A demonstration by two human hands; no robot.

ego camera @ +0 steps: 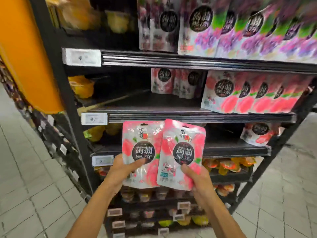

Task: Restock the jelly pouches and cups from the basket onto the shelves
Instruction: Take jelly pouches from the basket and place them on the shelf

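Two glossy pink-and-white plastic jelly pouches (142, 152) are held overlapping before black metal shelves (188, 115), one pinched in the left hand (118, 170), one in the right hand (197, 176). Slick film could slip if pinches are loosened.

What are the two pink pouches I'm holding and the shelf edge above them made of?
The left pouch and right pouch: likely glossy plastic film, given glare and creases. The shelf edge: dark, ridged, shiny; painted metal or plastic, unclear which.

2 pink-and-white peach pouches (161, 153) with black round labels, black shelves (188, 115)
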